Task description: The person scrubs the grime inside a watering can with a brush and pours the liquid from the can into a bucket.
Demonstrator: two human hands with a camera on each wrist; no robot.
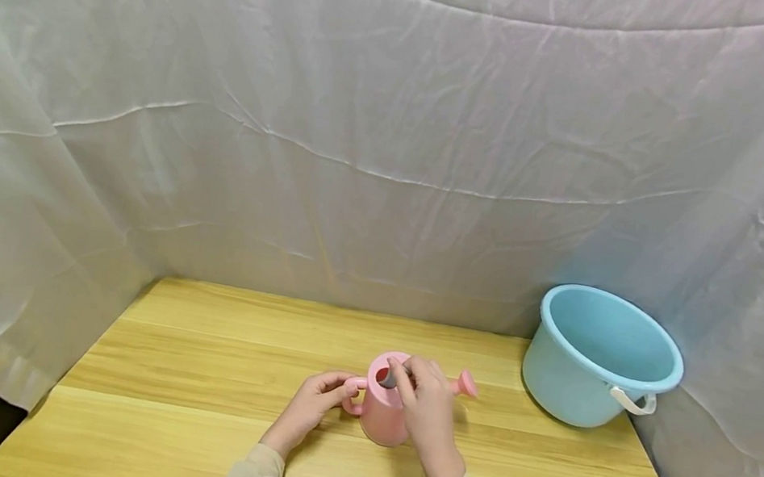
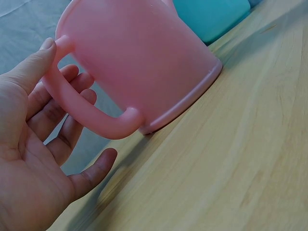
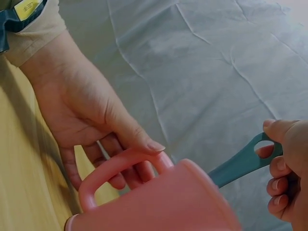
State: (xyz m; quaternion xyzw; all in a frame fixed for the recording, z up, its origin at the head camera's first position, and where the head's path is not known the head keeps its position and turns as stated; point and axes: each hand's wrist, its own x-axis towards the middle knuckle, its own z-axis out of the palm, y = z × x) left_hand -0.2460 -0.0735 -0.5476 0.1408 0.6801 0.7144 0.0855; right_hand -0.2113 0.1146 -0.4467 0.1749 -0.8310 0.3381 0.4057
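A pink watering can (image 1: 384,418) stands upright on the wooden table, its spout and round rose pointing right. My left hand (image 1: 312,406) pinches the top of the can's loop handle (image 2: 86,108), thumb above and fingers behind it. Over the can's mouth, my right hand (image 1: 430,408) holds a grey-green tool by its flat handle (image 3: 243,163), which has a hole near the end. The thumb and curled fingers grip that holed end. The tool's other end is hidden in or behind the can.
A light blue bucket (image 1: 566,387) with a white handle stands at the table's back right corner. Grey curtain (image 1: 360,186) hangs behind the table (image 1: 187,374) and along both sides.
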